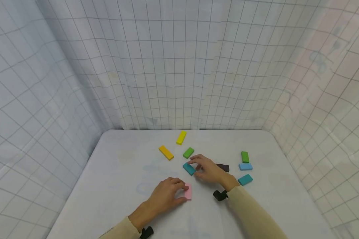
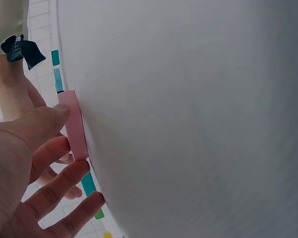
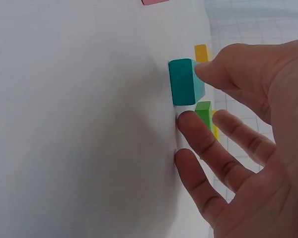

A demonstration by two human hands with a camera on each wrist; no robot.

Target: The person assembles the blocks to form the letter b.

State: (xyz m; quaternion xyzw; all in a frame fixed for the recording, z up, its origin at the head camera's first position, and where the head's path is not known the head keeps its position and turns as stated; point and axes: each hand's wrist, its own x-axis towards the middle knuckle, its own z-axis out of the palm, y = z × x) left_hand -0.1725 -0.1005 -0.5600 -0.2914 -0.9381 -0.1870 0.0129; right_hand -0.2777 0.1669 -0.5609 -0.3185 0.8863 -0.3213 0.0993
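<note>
Near the front middle of the white table, my left hand (image 1: 169, 194) pinches a flat pink block (image 1: 189, 192) with thumb and index finger near its two ends. The left wrist view shows the thumb over the pink block (image 2: 74, 129), with other fingers spread beyond it. My right hand (image 1: 207, 169) is at a teal block (image 1: 189, 169), palm down. In the right wrist view its thumb tip meets a corner of the teal block (image 3: 183, 82), while the other fingers are spread and apart from it. A small green block (image 1: 188, 152) lies just beyond.
Farther back lie an orange-yellow block (image 1: 166, 152) and a yellow block (image 1: 181, 137). A dark block (image 1: 224, 167) is partly behind the right hand. To the right are a green block (image 1: 245, 157), a light blue block (image 1: 245, 166) and another teal block (image 1: 245, 179). Gridded white curtains (image 1: 173, 66) surround the table.
</note>
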